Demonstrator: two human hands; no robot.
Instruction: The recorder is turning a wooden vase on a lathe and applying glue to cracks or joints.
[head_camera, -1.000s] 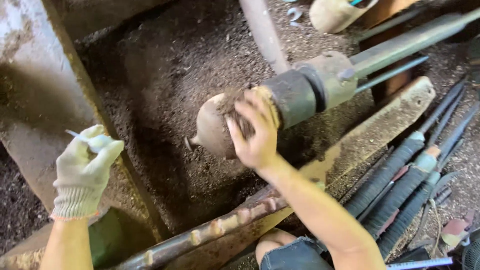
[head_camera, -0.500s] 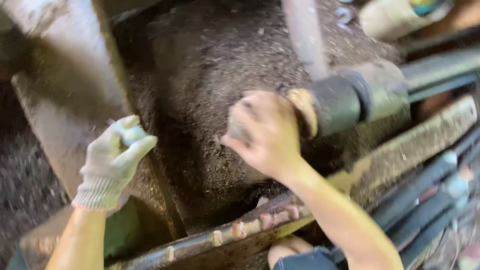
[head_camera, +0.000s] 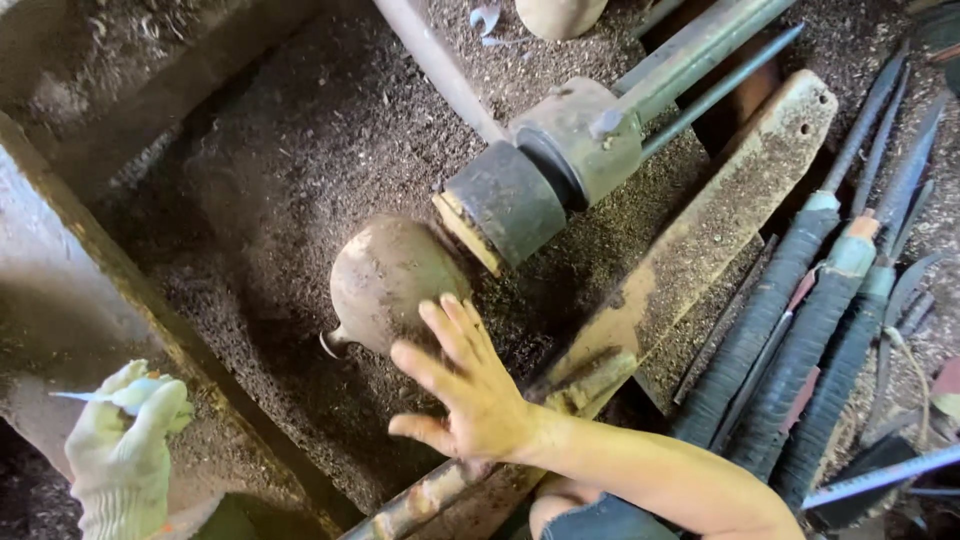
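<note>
A round brown wooden piece (head_camera: 385, 275) with a small knob at its left end is mounted on the dark cylindrical chuck (head_camera: 505, 205) of a lathe. My bare right hand (head_camera: 470, 395) lies just below it, fingers spread, the fingertips against its lower right side and gripping nothing. At the lower left, my left hand (head_camera: 125, 445) wears a pale work glove and is closed around a thin pale pointed tool (head_camera: 95, 397), well away from the wooden piece.
Sawdust (head_camera: 290, 150) covers the bed under the lathe. A grey pipe (head_camera: 435, 65) runs up behind the chuck. A worn flat bar (head_camera: 700, 230) slants along the right, with several long wrapped-handle turning tools (head_camera: 800, 320) beyond it. A heavy beam (head_camera: 150, 310) borders the left.
My right hand has come off the top of the wooden piece and now sits lower with fingers spread. My gloved left hand has dropped toward the lower left corner.
</note>
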